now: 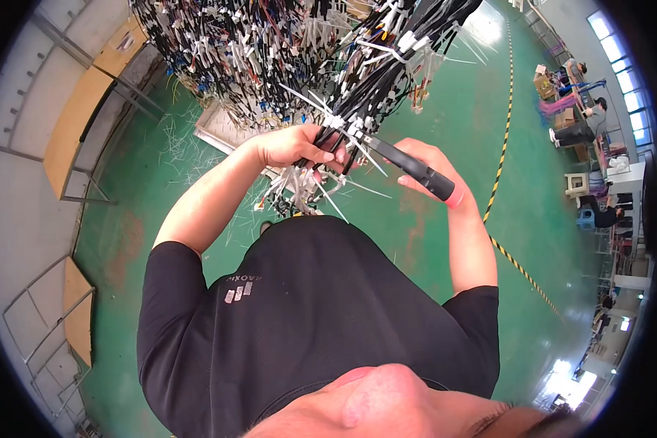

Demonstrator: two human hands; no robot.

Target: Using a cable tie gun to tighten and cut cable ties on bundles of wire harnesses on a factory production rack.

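Observation:
My left hand [299, 146] is closed around the lower part of a thick bundle of black cables [379, 80] that runs up to the right. White cable ties [343, 125] circle the bundle just above my fingers, their long tails sticking out. In my right hand [434, 162] is a black cable tie gun [416, 170], its narrow nose against the ties and its body slanting down to my wrist. Part of its grip is hidden by my palm. White connectors on loose wire ends [299, 182] dangle below my left hand.
A dense mass of hanging wire harnesses [241, 51] fills the far side. Behind my left forearm, a pale tray [215, 130] stands near white tie scraps [182, 157] on the green floor. At far right, other people [595, 117] work beside benches, past yellow-black floor tape [509, 95].

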